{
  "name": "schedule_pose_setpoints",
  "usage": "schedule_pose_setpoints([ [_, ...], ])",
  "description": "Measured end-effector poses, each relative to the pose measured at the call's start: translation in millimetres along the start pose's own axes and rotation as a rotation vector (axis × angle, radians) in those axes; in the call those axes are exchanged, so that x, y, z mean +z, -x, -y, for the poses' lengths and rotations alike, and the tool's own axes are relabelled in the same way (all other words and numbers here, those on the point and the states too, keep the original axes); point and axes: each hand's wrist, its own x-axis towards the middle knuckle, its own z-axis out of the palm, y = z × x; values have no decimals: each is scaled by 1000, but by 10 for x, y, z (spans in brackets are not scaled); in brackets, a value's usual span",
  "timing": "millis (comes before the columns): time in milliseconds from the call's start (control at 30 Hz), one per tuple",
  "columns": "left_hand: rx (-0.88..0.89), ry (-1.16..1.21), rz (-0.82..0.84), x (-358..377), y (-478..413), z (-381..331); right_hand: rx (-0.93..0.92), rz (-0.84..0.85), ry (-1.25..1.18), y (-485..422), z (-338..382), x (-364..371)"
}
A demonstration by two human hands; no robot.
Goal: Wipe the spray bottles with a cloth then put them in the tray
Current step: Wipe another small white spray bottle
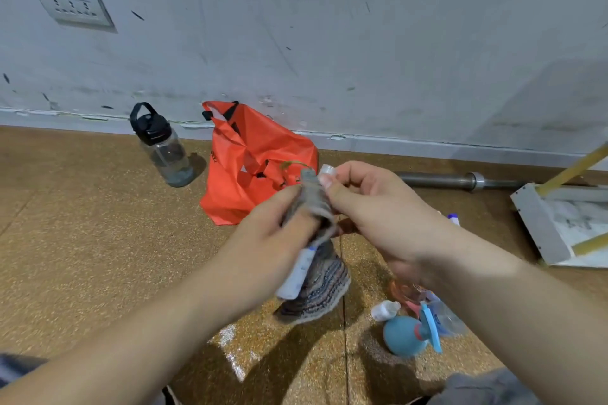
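A small pale spray bottle [297, 273] is held tilted in mid-air, its lower end showing below my left hand [263, 246]. A striped grey cloth [320, 293] is wrapped round the bottle's upper part and hangs down; my left hand grips cloth and bottle together. My right hand [371, 210] pinches the bottle's clear cap [327, 170] at the top. On the floor under my right forearm lie a blue round spray bottle [406, 335], a small white bottle [385, 310] and other clear bottles. The white tray [539, 227] lies at the right edge.
An orange bag [253, 168] sits by the wall behind my hands. A clear water bottle with a black lid [163, 145] stands to its left. A metal bar [460, 180] lies along the wall. Yellow sticks [572, 169] cross the tray.
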Motion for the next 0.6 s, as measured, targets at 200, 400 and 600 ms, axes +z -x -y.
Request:
schedule_pose_setpoints([
  [200, 235, -156, 57, -38, 113, 116, -29, -70, -51, 17, -75, 63],
  [400, -296, 299, 43, -39, 49, -42, -152, 173, -22, -25, -23, -69],
  [600, -453, 397, 32, -158, 16, 136, -231, 286, -9, -71, 14, -184],
])
